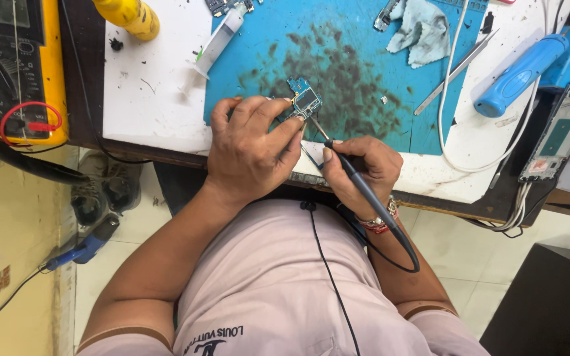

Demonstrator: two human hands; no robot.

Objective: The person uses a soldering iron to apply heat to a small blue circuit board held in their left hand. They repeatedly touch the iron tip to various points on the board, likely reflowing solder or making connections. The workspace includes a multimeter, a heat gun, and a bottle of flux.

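At the blue mat's (338, 39) six-o'clock edge, the left hand (252, 151) pinches a small blue circuit board (305, 100) between closed fingertips (296, 123). Right hand (362, 168), at four o'clock from the board, grips a dark soldering iron (357, 184), tip touching the board's lower edge. Farther out, a syringe (218, 41) lies at eleven o'clock, a grey cloth (423, 31) at one o'clock.

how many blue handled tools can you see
2: one big blue handle on the bench at the right, one smaller tool on the floor at the left. Others may be hidden.
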